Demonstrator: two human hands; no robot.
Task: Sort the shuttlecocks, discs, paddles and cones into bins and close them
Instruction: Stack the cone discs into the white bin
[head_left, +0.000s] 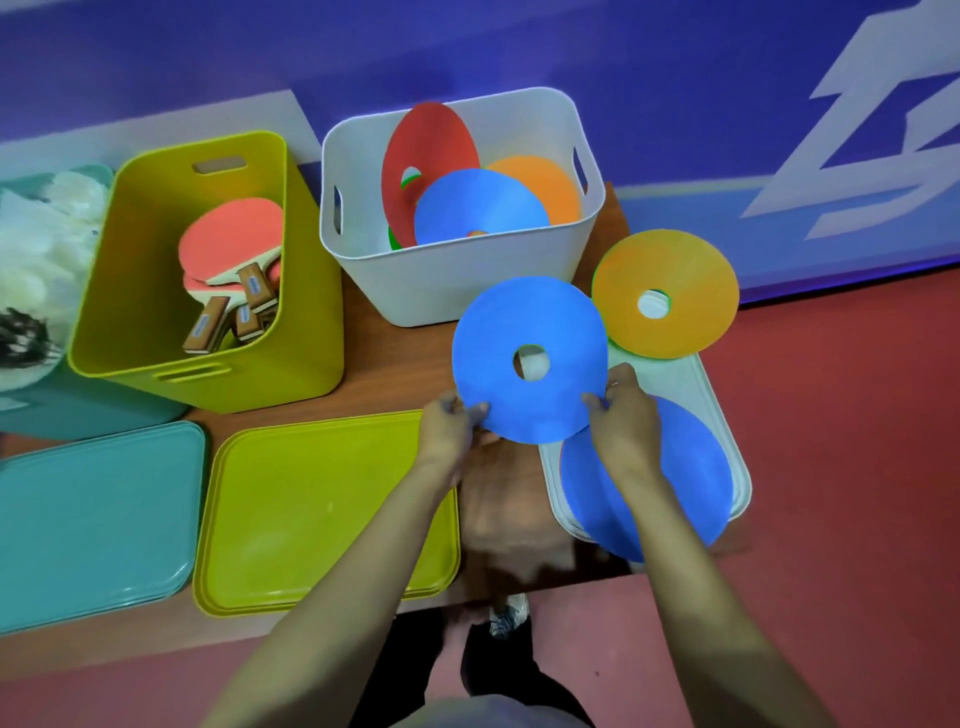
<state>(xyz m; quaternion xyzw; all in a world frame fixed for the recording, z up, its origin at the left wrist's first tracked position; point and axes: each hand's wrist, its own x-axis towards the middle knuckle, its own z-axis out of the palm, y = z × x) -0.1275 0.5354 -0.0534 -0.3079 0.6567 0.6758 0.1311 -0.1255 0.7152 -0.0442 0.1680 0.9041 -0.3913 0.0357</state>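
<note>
Sorting discs into the white bin (457, 280).
Left hand (449, 426) and right hand (626, 410) pinch opposite rims of a blue disc (530, 358), keeping it level for transfer.

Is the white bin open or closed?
Open. The white bin shows discs inside; its lid lies on the table.
</note>
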